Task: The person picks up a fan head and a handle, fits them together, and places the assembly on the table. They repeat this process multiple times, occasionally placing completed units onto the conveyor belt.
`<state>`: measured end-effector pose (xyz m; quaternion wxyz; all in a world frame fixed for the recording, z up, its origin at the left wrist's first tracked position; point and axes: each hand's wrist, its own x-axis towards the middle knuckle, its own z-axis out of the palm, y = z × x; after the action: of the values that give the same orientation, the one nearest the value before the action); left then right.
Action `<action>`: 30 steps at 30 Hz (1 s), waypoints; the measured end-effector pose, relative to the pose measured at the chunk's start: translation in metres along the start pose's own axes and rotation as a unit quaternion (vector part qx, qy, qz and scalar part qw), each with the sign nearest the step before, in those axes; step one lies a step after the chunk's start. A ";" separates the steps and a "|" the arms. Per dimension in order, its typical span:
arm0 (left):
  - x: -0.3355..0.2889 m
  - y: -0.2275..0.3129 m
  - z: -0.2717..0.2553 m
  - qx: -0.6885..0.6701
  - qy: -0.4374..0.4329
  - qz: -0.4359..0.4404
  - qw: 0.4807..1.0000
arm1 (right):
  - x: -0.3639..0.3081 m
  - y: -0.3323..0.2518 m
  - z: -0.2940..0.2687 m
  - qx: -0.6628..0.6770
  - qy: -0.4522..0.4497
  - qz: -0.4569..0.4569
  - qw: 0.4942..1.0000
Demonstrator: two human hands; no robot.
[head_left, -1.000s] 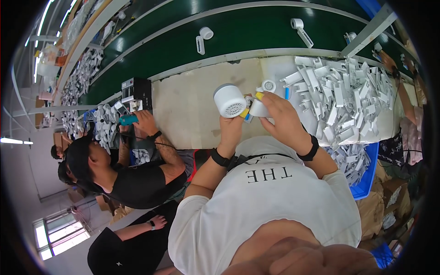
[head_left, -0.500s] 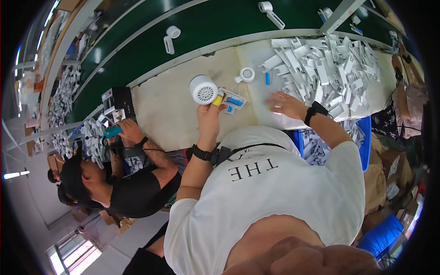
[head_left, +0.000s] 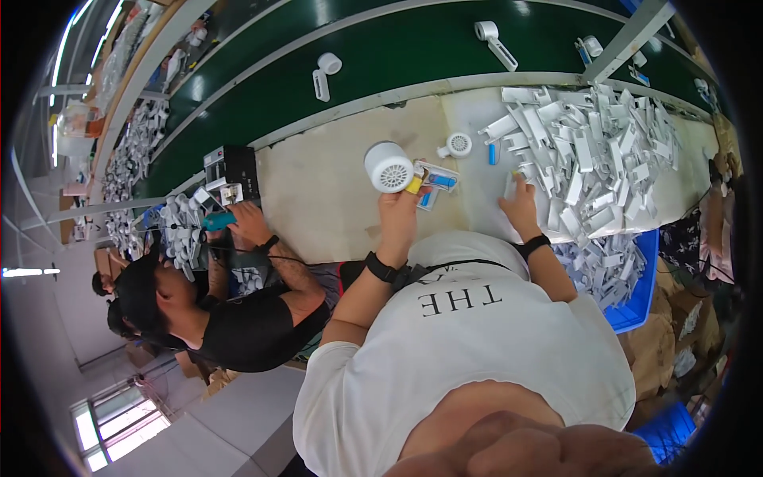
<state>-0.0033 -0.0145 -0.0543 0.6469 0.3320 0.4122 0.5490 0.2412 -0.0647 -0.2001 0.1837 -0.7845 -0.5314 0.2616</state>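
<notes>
My left hand (head_left: 397, 221) is closed around a small white handheld fan (head_left: 389, 167), its round grille head tilted up. A yellow part (head_left: 415, 184) shows beside my fingers, and the fan's opened handle (head_left: 439, 178) exposes a blue cylindrical cell. Just below it another blue cell (head_left: 426, 199) shows in a white shell, partly covered. My right hand (head_left: 521, 211) is at the left edge of a heap of white plastic pieces (head_left: 592, 151), fingers pinched on a pale piece (head_left: 509, 188). Between the hands, farther off, lie a smaller white fan head (head_left: 458, 145) and a loose blue cell (head_left: 492, 153).
A green conveyor belt (head_left: 405, 56) runs behind the bench (head_left: 318, 191), carrying white fans. A blue bin (head_left: 636, 312) of white parts stands at my right. On the left, a co-worker (head_left: 238, 326) holds a teal tool (head_left: 218, 221) near a black box (head_left: 232, 171).
My right hand's spread fingers have turned from pointing left to pointing away from me and closed on a pale piece. My left hand still holds the fan. The whole view has shifted.
</notes>
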 end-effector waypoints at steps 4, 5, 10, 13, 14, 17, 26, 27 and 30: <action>0.000 0.000 -0.002 -0.033 -0.001 -0.003 0.999 | 0.001 -0.027 -0.037 0.416 -0.092 0.200 0.882; -0.001 0.000 -0.001 -0.040 -0.005 -0.007 0.999 | 0.002 -0.041 -0.050 0.499 -0.129 0.142 0.845; 0.001 -0.004 0.000 -0.055 -0.014 -0.007 0.998 | -0.023 -0.141 -0.098 0.146 0.082 -0.355 0.920; 0.000 0.000 0.000 -0.072 -0.011 0.011 0.997 | -0.035 -0.183 -0.123 0.028 0.012 -0.421 0.906; 0.000 0.001 0.001 -0.086 -0.009 0.020 0.996 | -0.036 -0.188 -0.123 0.028 0.013 -0.423 0.906; -0.003 0.008 -0.003 -0.111 -0.018 0.017 0.993 | -0.038 -0.193 -0.122 0.006 0.060 -0.436 0.898; -0.012 0.014 0.002 -0.130 0.010 0.026 0.991 | -0.036 -0.202 -0.107 -0.036 0.067 -0.444 0.893; -0.013 0.015 0.006 -0.128 0.010 0.026 0.991 | -0.037 -0.203 -0.105 -0.030 0.056 -0.426 0.902; -0.013 0.013 0.016 -0.115 0.030 0.053 0.992 | -0.039 -0.206 -0.094 -0.038 0.070 -0.403 0.912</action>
<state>0.0045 -0.0242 -0.0333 0.6383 0.2603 0.3477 0.6356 0.1348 -0.0259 -0.0006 0.2801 -0.5267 -0.7975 0.0898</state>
